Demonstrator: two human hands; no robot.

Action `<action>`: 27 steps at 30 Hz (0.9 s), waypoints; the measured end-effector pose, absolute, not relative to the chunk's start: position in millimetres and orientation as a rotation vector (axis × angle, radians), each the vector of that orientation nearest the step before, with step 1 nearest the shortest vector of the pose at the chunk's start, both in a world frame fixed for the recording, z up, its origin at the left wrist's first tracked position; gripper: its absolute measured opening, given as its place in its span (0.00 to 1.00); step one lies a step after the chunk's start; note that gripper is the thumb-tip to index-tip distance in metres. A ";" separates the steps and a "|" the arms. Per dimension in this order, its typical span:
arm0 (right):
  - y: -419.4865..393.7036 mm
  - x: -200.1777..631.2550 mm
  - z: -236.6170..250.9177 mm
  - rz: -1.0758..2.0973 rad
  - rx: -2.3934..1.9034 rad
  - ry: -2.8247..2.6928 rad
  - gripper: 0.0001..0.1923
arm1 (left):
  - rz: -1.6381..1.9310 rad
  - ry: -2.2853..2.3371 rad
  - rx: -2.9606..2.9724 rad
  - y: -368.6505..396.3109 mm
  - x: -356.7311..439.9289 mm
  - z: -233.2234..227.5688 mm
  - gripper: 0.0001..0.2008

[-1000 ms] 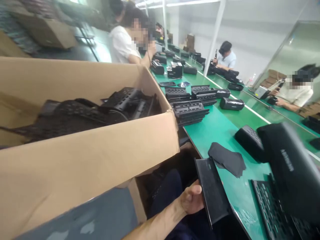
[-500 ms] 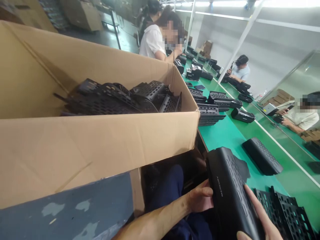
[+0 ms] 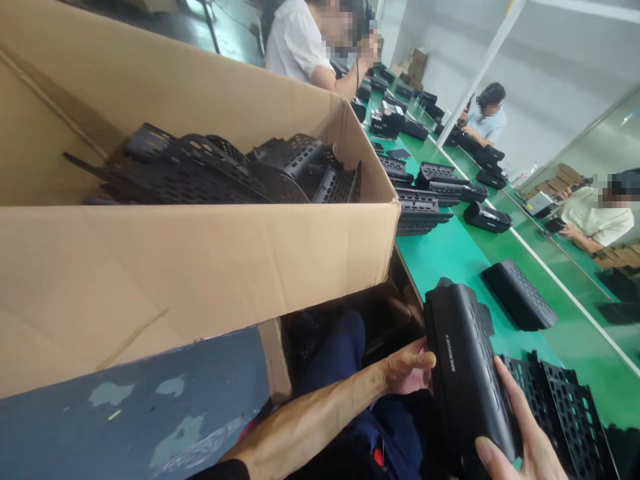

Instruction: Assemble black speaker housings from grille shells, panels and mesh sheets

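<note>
Up close, head view: a black housing [image 3: 467, 373] with slotted top and white lettering on its side is held over the near edge of the green bench [image 3: 445, 257], at about 5 o'clock in the frame. Left hand [image 3: 407, 367] presses against the housing's left side, thumb on top, fingers curled under it. Right hand [image 3: 520, 433] wraps the right side and lower end, thumb tip on the near corner; both hands grip the housing.

Just right of it, at 4 o'clock, perforated black grilles [image 3: 565, 413] lie on the bench. A second black housing [image 3: 520, 293] lies farther out at 3 o'clock, apart from the held one. Stacked black grilles [image 3: 420, 210] sit near the middle of the frame.

At 9 to 11 o'clock, a large cardboard box [image 3: 200, 267] holds a heap of black perforated parts [image 3: 225, 170]. Other people sit along the bench at 12 and 2 o'clock.
</note>
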State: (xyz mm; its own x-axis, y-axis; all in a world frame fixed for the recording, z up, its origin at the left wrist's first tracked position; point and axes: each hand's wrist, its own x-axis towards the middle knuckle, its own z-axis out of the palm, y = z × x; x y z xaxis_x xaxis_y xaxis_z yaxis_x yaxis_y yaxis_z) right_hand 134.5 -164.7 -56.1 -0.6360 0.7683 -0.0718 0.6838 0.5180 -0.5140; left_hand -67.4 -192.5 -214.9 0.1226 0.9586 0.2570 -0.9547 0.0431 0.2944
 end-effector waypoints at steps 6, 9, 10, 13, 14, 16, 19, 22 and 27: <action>-166.1 136.1 -50.6 0.817 -1.279 -2.614 0.50 | 1.428 0.098 0.441 -188.9 -69.3 -202.8 0.37; -168.3 134.2 -51.9 0.810 -1.308 -2.555 0.50 | 1.434 0.110 0.481 -186.9 -69.8 -197.5 0.37; -167.3 134.4 -51.3 0.801 -1.318 -2.542 0.50 | 1.432 0.116 0.496 -186.2 -69.8 -195.2 0.37; -161.8 137.0 -48.1 0.811 -1.280 -2.564 0.48 | 1.448 0.143 0.520 -183.4 -70.1 -187.6 0.36; -161.1 137.6 -48.4 0.802 -1.247 -2.568 0.46 | 1.465 0.150 0.522 -182.0 -70.5 -185.1 0.36; -164.8 136.1 -54.9 0.733 -1.186 -2.519 0.43 | 1.508 0.163 0.518 -178.9 -72.3 -181.1 0.35; -181.8 125.0 -80.1 0.534 -1.189 -2.298 0.49 | 1.573 0.196 0.515 -174.9 -75.8 -177.5 0.36; -199.2 108.9 -108.6 0.368 -1.176 -2.064 0.60 | 1.617 0.243 0.519 -174.0 -77.7 -175.1 0.38; -205.6 95.5 -122.0 0.304 -1.075 -1.989 0.58 | 1.606 0.285 0.517 -175.5 -75.8 -169.5 0.37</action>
